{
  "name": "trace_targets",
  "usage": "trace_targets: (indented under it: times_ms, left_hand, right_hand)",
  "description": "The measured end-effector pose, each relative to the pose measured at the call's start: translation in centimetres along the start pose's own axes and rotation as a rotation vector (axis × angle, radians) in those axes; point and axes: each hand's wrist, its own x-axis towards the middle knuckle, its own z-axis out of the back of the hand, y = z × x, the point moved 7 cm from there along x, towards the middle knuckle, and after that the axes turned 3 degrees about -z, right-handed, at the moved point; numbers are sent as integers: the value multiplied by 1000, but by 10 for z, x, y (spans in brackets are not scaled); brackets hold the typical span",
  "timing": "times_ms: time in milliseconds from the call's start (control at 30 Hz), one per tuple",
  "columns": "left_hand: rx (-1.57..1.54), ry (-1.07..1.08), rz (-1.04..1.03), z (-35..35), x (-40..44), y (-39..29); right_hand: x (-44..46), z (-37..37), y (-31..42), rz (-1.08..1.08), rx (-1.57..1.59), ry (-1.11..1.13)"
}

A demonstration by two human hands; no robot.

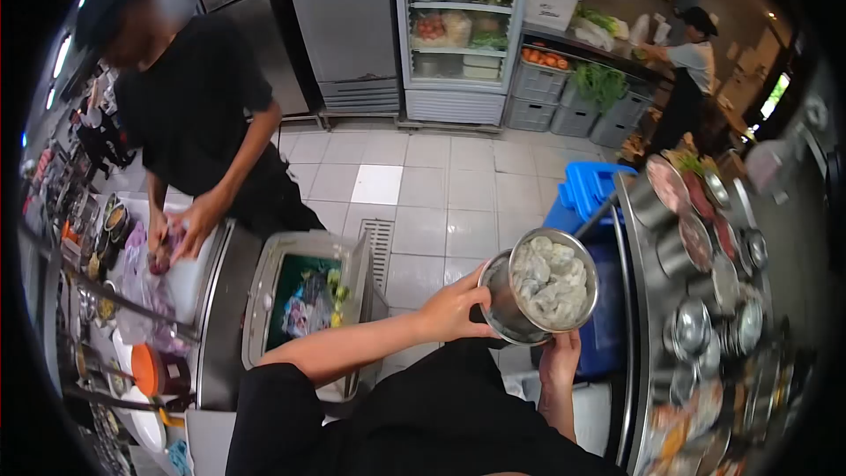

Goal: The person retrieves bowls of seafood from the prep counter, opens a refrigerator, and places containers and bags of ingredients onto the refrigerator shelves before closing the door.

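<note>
Left fingers (481,297) and right fingers (565,345) hold overlapping metal containers (501,286); the upper one contains what looks like shrimp (550,284).

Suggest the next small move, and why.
Probably ease the filled container and the metal vessel against it toward the steel counter: left hand and right hand are both occupied, pale pieces sit near the filled container's rim, and similar containers stand there.

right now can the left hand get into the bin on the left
Probably not: the left hand is busy gripping the metal pot, though the bin is open-topped and looks close enough.
</note>
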Motion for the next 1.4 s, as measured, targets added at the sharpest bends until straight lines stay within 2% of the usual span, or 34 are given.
trace_targets:
  times_ms: [100, 167, 233, 300, 367, 433, 500, 533, 600, 633, 700, 767, 900, 967, 1033, 1100, 1233, 1400]
  left_hand:
    - [25, -52, 57, 30, 61, 64]
    - [-6, -85, 191, 56, 99, 103]
    - [-9, -157, 202, 94, 138, 113]
    - [-8, -229, 211, 133, 170, 115]
    - [-13, -307, 246, 172, 198, 127]
    - [72, -343, 190, 199, 220, 144]
    - [81, -354, 185, 218, 238, 166]
    - [83, -358, 182, 224, 248, 179]
    - [80, -366, 189, 234, 262, 207]
    - [81, -381, 174, 244, 272, 221]
    - [48, -377, 153, 268, 290, 245]
    - [68, -398, 86, 301, 315, 259]
    - [146, -245, 62, 377, 372, 292]
    - [-23, -128, 23, 408, 399, 314]
    - [-52, -128, -56, 451, 422, 349]
    - [-177, -359, 28, 508, 437, 388]
    - [-81, -668, 106, 623, 472, 461]
    - [131, -926, 13, 772, 548, 546]
  right_hand:
    - [101, -52, 8, -41, 23, 59]
    - [161, -80, 23, -54, -5, 94]
    - [221, -112, 39, -16, -104, 304]
    - [266, -154, 69, 17, -236, 345]
    - [309, -187, 80, -142, 124, 295]
    - [356, -210, 42, -204, 102, 364]
    - [351, -289, 16, -603, 670, 740]
    - [367, -302, 4, -602, 668, 745]
    - [400, -326, -7, -401, 596, 823]
    - [414, -342, -7, -390, 582, 838]
    - [443, -370, -9, -455, 648, 691]
    - [479, -395, -14, -454, 665, 687]
    - [539, -453, -7, -411, 724, 674]
    - [565, -475, 0, -383, 716, 627]
    - [591, -496, 6, -358, 703, 570]
    - [613, -515, 6, -343, 692, 535]
    - [661, -545, -2, -324, 684, 462]
    - [737, -588, -29, -331, 681, 411]
